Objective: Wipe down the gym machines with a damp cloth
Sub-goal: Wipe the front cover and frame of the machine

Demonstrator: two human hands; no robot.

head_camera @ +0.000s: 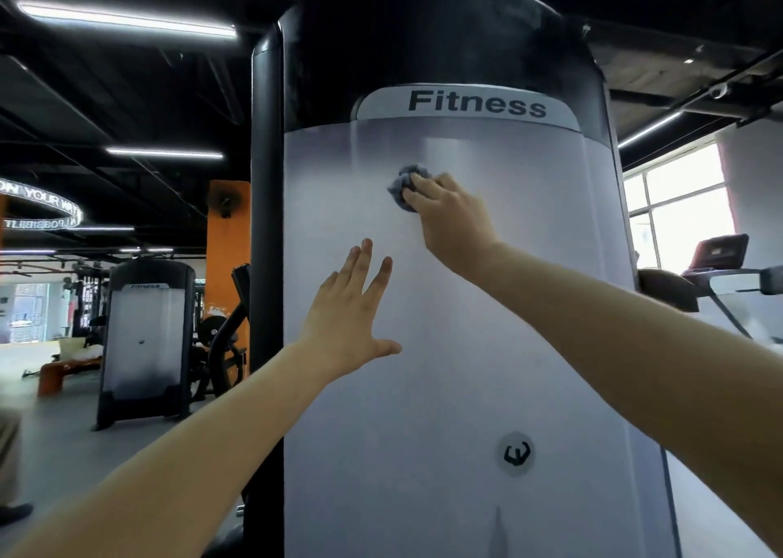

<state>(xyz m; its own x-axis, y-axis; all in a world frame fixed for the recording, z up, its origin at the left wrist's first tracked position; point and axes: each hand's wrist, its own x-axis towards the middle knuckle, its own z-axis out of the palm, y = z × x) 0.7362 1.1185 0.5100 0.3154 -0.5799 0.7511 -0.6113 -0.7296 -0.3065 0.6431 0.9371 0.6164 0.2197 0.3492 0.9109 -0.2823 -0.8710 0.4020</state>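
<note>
The tall gym machine [423,430] fills the middle of the view. Its pale front cover stands upright with the long axis running top to bottom, inside a black frame that rises above it. A strip reading "Fitness" [476,103] sits along the cover's top edge. Behind it on the left are a second machine of the same kind [146,337] and an orange pillar [226,261], and a treadmill [720,261] stands off to the right by the window.

Both arms reach forward to the cover. The right hand [449,210] is up in the upper part, near the middle and a little below the "Fitness" strip. Its fingers are curled round a bunched grey cloth [406,186], which it presses against the cover. The cloth pokes out past the fingertips toward the upper left.

The left hand [345,316] is lower and nearer the cover's left edge. Its fingers are straight and spread, the palm faces the cover, and it holds nothing. I cannot tell whether it rests on the surface or is just off it.

Since the cloth sits high on the cover, most of the surface to be wiped lies below the right hand, toward the small round logo [517,453] near the bottom. The likely stroke runs down the long axis. The left hand lies just off that path, below and to the left, and may need to give way.
</note>
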